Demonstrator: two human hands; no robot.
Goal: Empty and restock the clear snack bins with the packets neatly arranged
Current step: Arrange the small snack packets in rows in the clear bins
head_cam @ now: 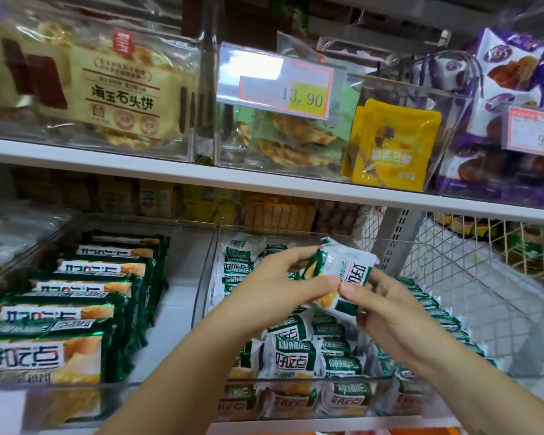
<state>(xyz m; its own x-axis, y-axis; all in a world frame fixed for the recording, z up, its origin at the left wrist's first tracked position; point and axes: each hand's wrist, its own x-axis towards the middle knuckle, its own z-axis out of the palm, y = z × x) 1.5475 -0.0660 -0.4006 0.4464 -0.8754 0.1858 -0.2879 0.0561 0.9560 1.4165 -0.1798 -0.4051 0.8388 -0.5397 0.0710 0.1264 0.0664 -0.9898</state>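
A small white and green snack packet [347,271] is held above the right clear bin [471,271]. My left hand [283,281] pinches its left side, and my right hand [374,304] pinches its lower edge with thumb and fingers. Under my hands the bin holds several like packets [291,350] in rows, most standing on edge. The left clear bin [176,296] holds a row of larger dark green packets [76,296] stacked front to back.
A white shelf edge [264,180] runs across above the bins, carrying clear bins of flat cakes, yellow packets [393,146] and purple packets [515,89], with a price tag [283,86]. A wire mesh basket [484,246] stands at the right.
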